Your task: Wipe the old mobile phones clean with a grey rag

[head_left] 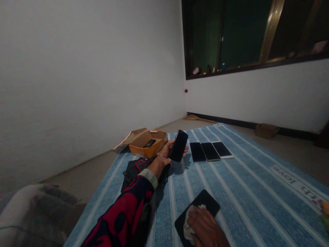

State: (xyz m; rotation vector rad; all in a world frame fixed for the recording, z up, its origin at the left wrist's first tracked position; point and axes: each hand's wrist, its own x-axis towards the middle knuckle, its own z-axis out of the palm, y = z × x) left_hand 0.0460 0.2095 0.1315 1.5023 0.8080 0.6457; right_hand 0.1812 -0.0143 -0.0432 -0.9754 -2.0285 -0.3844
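My left hand (166, 154) reaches forward over the blue striped mat (257, 192) and holds a black phone (178, 145) tilted up off the mat. Just to its right three phones (210, 151) lie side by side, screens up. My right hand (205, 230), near the bottom edge, presses a white cloth (190, 223) onto a black pad (203, 206) on the mat; its fingers are curled over the cloth.
An open orange cardboard box (147, 142) with a dark object inside sits at the mat's far left corner. Dark items (136, 168) lie beside my left forearm. A small cardboard box (266, 130) stands by the far wall. A grey bundle (33, 212) lies at bottom left.
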